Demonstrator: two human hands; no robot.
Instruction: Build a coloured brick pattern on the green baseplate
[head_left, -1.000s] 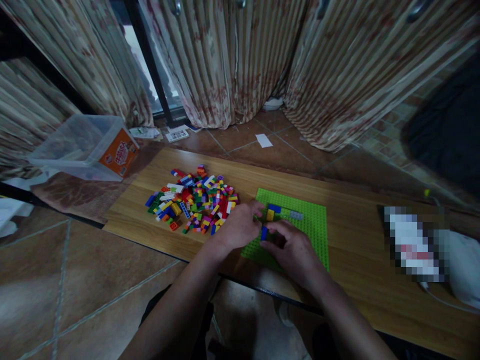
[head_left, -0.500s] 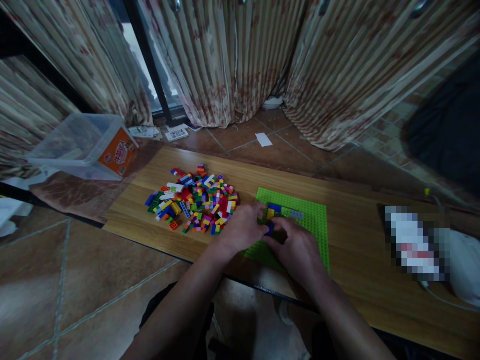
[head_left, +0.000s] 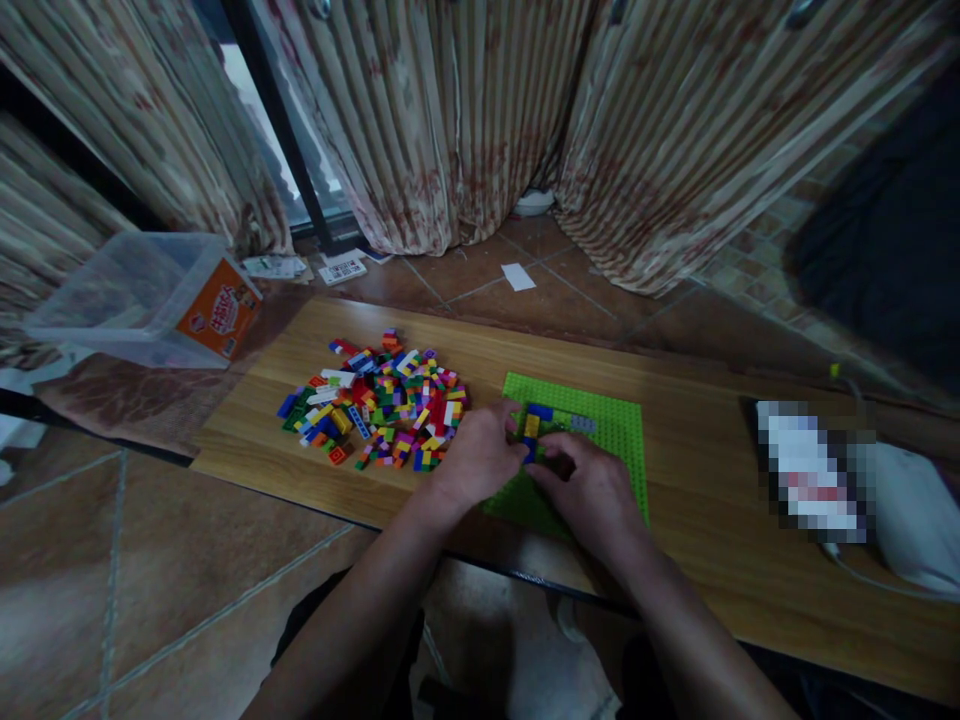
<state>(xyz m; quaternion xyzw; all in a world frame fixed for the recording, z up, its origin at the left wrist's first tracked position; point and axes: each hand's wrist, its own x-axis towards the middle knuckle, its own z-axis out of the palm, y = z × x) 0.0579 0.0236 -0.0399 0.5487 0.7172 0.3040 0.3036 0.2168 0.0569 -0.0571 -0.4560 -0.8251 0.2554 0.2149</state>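
A green studded baseplate point(head_left: 626, 425) lies on the wooden table, partly covered by my hands. Between my two hands is a dark blue toy brick point(head_left: 530, 452), just below a yellow brick point(head_left: 532, 427) on the plate. My right hand point(head_left: 592, 487) pinches the blue brick from the right with thumb and forefinger. From the left, my left hand point(head_left: 484, 452) has its fingertips closed against the same brick. Another blue brick point(head_left: 540, 411) and a grey brick point(head_left: 583, 423) sit on the plate beyond my fingers.
A heap of loose coloured bricks point(head_left: 386, 405) spreads over the table point(head_left: 255, 410) left of my hands. A clear plastic bin point(head_left: 135, 340) with an orange label stands at the far left. On the right lie a blurred-out device point(head_left: 810, 475) and a white object point(head_left: 915, 520) with a cable.
The blue brick has come in line below the yellow brick, with my fingers still at it. My right hand has shifted slightly. The whole view has moved a little.
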